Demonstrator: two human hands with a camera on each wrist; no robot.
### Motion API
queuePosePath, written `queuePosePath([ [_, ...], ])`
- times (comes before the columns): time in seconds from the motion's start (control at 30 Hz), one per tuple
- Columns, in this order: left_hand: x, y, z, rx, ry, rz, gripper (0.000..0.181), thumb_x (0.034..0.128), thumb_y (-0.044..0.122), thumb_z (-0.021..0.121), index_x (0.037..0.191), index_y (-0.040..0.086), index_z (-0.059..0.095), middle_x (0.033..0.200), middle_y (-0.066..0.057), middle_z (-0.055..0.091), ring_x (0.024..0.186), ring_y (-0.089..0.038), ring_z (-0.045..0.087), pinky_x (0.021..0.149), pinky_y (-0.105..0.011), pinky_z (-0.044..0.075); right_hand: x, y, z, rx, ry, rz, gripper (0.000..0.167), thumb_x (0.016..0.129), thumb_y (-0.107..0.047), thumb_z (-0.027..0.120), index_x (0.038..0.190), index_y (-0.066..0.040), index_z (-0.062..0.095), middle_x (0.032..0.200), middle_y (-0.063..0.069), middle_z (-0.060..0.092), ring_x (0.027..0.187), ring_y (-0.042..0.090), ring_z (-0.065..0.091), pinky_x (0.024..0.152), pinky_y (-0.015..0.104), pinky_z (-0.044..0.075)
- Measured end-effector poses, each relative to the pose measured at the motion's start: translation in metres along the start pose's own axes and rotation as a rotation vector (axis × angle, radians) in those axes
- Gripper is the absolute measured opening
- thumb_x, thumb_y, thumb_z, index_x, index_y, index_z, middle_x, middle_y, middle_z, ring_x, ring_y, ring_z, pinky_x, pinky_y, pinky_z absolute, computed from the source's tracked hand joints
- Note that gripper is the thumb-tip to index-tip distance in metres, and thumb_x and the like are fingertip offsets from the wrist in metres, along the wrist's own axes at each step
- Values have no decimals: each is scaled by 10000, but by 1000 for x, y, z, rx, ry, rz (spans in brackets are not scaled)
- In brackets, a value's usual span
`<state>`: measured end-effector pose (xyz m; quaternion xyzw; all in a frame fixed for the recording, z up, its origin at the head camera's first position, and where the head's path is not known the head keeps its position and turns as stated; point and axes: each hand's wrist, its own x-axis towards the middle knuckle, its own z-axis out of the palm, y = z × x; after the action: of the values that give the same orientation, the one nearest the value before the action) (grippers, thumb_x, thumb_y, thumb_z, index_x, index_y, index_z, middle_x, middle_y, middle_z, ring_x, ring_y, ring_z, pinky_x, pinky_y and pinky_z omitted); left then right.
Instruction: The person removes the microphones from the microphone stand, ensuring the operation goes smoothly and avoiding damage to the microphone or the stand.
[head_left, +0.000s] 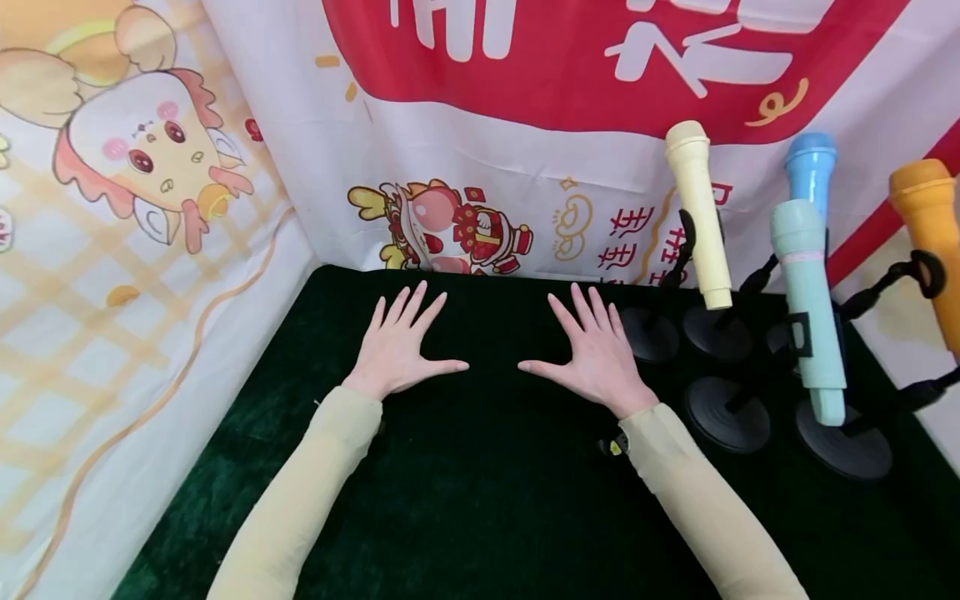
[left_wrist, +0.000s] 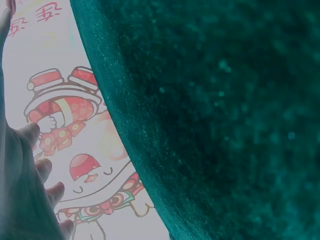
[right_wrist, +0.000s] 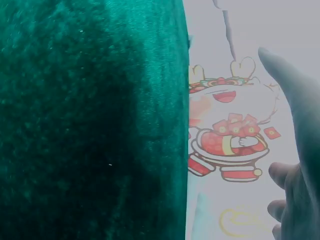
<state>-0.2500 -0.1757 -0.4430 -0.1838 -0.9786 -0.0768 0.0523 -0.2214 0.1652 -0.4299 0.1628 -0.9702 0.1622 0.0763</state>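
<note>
Green cloth [head_left: 480,500], printed backdrop [head_left: 465,137], spread hands [head_left: 392,350] [head_left: 600,360]

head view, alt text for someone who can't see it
A person's bare left hand and right hand spread open over a dark green velvety tabletop. At right, four cylindrical cream, blue, mint and orange microphones, black round-based stands.

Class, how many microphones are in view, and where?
4, all right of the right hand: a pale-yellow cylindrical microphone nearest it, a mint-green one partly hiding a blue one, and an orange one farthest right. More could be hidden.
</note>
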Motion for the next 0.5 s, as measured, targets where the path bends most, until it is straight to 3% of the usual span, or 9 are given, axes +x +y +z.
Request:
queuePosePath([
  [0.23, -2, 1, -3, -18, 8, 7, 1139, 736, 975, 402, 1642, 361, 89, 1699, 4, -33, 1545, -280, -24, 1203, -541, -66, -6, 2, -9, 90, 53, -12, 1097, 795, -859, 566, 1634, -228, 248, 1691, 90, 107, 1544, 264, 7, 1220, 525, 49],
  [0.5, 2, 10, -6, -39, 38, 26, 1115, 758, 964, 390, 1643, 336, 136, 1701, -5, 27, 1545, -273, 38, 1213, -532, -23, -20, 9, -31, 295, 178, 37, 914, 851, -676, 706, 1541, -134, 451, 1641, 67, 294, 1520, 258, 198, 1179, 571, 224],
])
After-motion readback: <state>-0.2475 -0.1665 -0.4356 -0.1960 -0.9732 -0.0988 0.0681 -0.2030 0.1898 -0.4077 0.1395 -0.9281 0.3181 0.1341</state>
